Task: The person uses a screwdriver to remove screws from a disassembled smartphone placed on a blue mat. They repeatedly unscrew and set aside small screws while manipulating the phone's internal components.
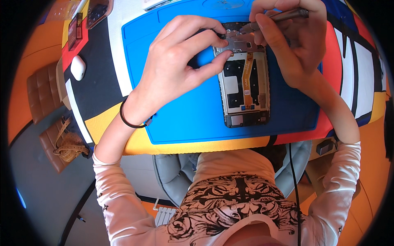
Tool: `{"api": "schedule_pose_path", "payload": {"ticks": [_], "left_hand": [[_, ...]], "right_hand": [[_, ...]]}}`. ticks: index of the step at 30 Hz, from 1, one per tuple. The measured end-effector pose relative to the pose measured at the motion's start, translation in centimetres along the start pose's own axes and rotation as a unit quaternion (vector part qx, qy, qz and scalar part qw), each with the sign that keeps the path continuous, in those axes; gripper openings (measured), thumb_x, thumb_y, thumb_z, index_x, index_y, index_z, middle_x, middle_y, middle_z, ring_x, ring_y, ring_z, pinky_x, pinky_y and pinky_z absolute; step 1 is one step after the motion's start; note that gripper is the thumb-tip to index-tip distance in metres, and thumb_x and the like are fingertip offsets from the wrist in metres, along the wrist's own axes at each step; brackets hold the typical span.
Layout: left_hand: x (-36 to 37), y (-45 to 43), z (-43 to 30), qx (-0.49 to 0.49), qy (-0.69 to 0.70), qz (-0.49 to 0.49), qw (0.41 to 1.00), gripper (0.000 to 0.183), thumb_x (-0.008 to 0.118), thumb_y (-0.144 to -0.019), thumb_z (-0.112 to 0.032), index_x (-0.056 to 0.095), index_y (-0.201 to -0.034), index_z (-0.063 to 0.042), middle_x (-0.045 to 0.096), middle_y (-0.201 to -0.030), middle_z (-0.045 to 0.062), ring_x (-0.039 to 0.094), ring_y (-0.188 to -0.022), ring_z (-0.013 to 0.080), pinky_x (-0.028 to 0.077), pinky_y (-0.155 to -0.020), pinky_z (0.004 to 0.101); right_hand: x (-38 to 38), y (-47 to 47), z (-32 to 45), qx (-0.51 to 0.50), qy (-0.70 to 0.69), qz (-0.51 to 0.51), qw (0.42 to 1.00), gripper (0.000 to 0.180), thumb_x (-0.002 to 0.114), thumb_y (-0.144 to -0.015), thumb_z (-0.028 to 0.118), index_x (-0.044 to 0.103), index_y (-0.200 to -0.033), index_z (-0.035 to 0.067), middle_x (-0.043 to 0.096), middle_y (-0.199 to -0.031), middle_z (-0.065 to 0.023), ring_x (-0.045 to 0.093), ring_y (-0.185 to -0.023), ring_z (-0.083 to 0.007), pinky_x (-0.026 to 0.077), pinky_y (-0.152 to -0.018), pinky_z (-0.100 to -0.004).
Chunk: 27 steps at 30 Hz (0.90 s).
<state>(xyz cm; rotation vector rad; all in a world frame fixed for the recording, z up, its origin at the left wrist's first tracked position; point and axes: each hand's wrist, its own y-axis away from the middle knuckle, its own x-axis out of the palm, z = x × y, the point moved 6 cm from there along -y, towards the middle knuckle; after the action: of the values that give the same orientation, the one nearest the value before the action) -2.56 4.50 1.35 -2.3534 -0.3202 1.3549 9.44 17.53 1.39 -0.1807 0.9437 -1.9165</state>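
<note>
An opened smartphone (246, 89), its back cover off, lies on a blue repair mat (184, 120). An orange flex cable (247, 80) runs down its middle, beneath a metal shield plate (243, 44) at the upper part. My left hand (187, 55) rests at the phone's upper left edge, thumb and fingertips on or close to the plate; whether they grip anything is unclear. Between the thumb and fingers of my right hand (289, 40) is a slim screwdriver-like tool (277, 18), slanting down to the left, its tip over the top of the phone.
A white earbud case (78, 68), a small dark box (75, 32) and another phone (98, 12) lie on the patterned cloth at the left. A white-edged item (154, 3) is at the mat's top edge. A black cable (294, 184) hangs in front of my body.
</note>
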Motion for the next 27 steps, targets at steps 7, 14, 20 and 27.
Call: {"api": "schedule_pose_path", "payload": {"ticks": [7,14,20,27], "left_hand": [[-0.4,-0.1,1.0,-0.064,0.051,0.008,0.997,0.02,0.08,-0.084,-0.006,0.075,-0.104,-0.003,0.074,-0.107,0.008,0.069,-0.101,0.0205,0.052,-0.092,0.0308],[-0.1,-0.2,1.3,-0.043,0.065,0.012,0.997,0.02,0.083,-0.083,-0.009,0.076,-0.102,-0.005,0.074,-0.11,0.007,0.068,-0.104,0.0201,0.05,-0.093,0.0309],[0.1,-0.2,1.2,-0.033,0.058,0.017,0.998,0.015,0.081,-0.085,-0.009,0.076,-0.098,-0.005,0.073,-0.111,0.006,0.067,-0.105,0.02,0.048,-0.096,0.0321],[-0.1,-0.2,1.4,-0.016,0.056,0.021,0.998,0.013,0.082,-0.085,-0.01,0.076,-0.096,-0.006,0.073,-0.112,0.005,0.067,-0.105,0.0201,0.048,-0.096,0.0322]], "right_hand": [[-0.4,-0.1,0.3,0.03,-0.065,-0.012,0.997,0.029,0.054,-0.1,-0.005,0.033,-0.119,0.002,0.062,-0.099,-0.0137,0.058,-0.071,-0.0076,0.048,-0.067,-0.0194],[-0.2,-0.3,0.6,0.052,-0.058,0.005,0.997,0.029,0.054,-0.101,-0.005,0.033,-0.119,0.004,0.063,-0.1,-0.0142,0.061,-0.072,-0.0082,0.05,-0.067,-0.0195],[-0.3,-0.1,0.0,0.037,-0.081,0.001,0.996,0.03,0.053,-0.101,-0.004,0.033,-0.121,0.005,0.063,-0.099,-0.0141,0.062,-0.071,-0.0083,0.05,-0.069,-0.0195],[-0.4,0.2,-0.4,0.022,-0.053,0.001,0.998,0.031,0.052,-0.101,-0.005,0.033,-0.122,0.005,0.064,-0.099,-0.0147,0.062,-0.072,-0.0087,0.051,-0.07,-0.0194]]}}
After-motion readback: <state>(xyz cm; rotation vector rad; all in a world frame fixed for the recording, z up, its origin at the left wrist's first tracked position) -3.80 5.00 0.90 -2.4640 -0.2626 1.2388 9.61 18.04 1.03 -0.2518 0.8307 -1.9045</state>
